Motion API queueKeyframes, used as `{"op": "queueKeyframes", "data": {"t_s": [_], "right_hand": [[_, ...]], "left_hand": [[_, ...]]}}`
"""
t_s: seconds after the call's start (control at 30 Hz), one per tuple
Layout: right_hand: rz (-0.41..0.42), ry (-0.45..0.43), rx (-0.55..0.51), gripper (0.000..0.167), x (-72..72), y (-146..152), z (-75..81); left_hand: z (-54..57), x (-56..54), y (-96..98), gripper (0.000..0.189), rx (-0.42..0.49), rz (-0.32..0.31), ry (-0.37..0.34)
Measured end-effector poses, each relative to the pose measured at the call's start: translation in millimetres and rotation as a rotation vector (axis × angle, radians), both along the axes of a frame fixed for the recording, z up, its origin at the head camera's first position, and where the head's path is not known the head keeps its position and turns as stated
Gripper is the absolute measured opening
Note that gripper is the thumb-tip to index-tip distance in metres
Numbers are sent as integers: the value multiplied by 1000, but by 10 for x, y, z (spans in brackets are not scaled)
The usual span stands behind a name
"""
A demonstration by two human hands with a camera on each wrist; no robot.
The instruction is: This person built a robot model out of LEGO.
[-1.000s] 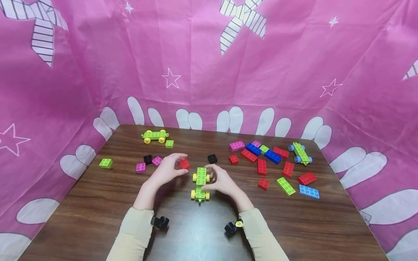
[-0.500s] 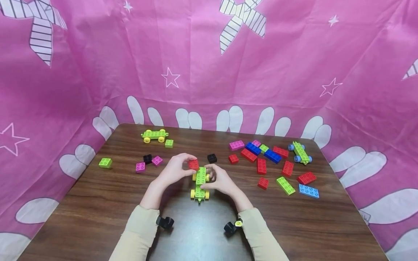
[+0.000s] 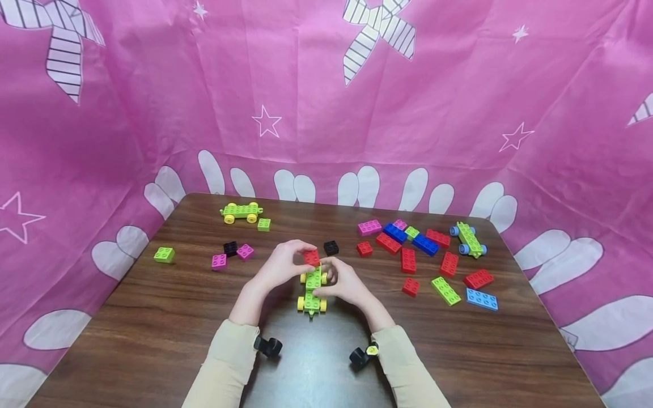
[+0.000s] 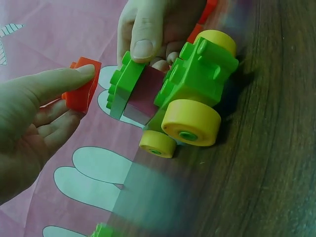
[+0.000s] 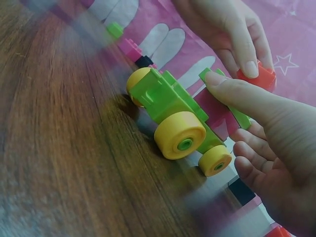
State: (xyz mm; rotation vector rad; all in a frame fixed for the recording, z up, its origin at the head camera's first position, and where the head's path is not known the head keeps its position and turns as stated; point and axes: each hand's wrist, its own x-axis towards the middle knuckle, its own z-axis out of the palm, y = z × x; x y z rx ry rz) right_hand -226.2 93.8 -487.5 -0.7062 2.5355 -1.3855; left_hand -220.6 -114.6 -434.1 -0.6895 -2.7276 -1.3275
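My left hand (image 3: 278,267) pinches a red building brick (image 3: 311,258) between thumb and fingers, above the far end of a green toy car base (image 3: 312,306) with yellow wheels. On that base, in the left wrist view, sits a pink brick (image 4: 147,96) topped by a flat green brick (image 4: 124,86). The red brick is apart from the flat green brick, with a small gap between them. My right hand (image 3: 348,282) holds the stack from the right, its thumb on the green brick's edge; its other fingers are partly hidden behind the stack.
At the back left stands another green car base (image 3: 242,211) with yellow wheels; a blue-wheeled one (image 3: 469,240) is at the right. Several loose bricks lie right, including a light blue brick (image 3: 482,298). A black brick (image 3: 331,247) lies just beyond the hands.
My left hand has carried the red brick rightward, from left of the car to above its far end. My right hand has stayed in place on the stack.
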Motion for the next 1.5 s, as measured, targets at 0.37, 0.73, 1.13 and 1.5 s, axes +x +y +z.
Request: {"op": "queueKeyframes", "data": {"t_s": [0.37,0.73,1.13,1.5], "right_hand": [[3,11,1,67,7,-4,-16],[-8,0,12,67,-2,2,13],[-1,5,23,68,-3,1,14],[3,16,37,68,-7,3,6]], "left_hand": [[-35,12,-30,41,-6,-11,2],[-44,15,27,39,-46,-27,-14],[-78,13,5,44,-63,-41,-34],[-70,12,-33,38,-77,-90,-9]]}}
